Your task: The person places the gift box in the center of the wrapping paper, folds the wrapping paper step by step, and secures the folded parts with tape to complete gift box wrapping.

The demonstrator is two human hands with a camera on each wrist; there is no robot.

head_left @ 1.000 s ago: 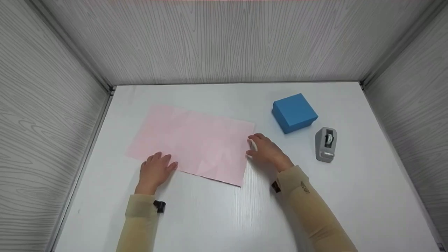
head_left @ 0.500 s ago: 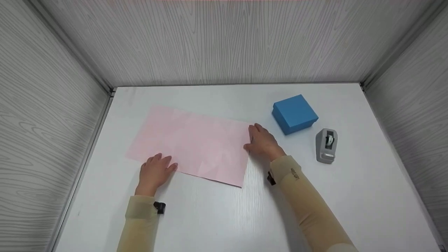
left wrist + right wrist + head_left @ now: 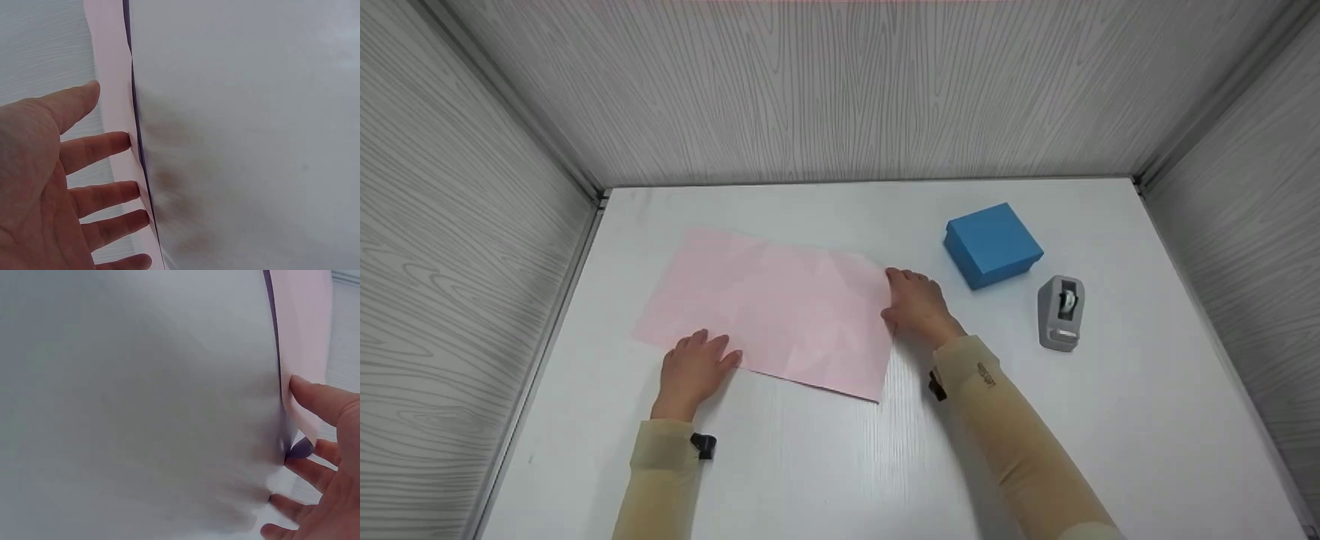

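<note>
A large sheet of pink paper point(image 3: 780, 307) lies on the white table, slightly wavy. My left hand point(image 3: 692, 375) rests on its near edge toward the left, with fingers spread and nearly straight. In the left wrist view those fingertips touch the sheet along its edge. My right hand point(image 3: 919, 307) pinches the right edge near the far corner. The right wrist view shows the thumb point(image 3: 323, 399) against the pink paper and the fingers on the other side of the edge, where the corner bends and a purple strip shows.
A blue box point(image 3: 994, 246) stands on the table point(image 3: 802, 465) beyond my right hand. To the right of that hand is a grey tape dispenser point(image 3: 1061, 313) with a roll in it. Grey wood-grain panels point(image 3: 870, 90) enclose the table at the back and both sides.
My right hand slid up along the paper's right edge to near the far corner and took hold there, drawing that corner slightly left. The left hand stayed in place.
</note>
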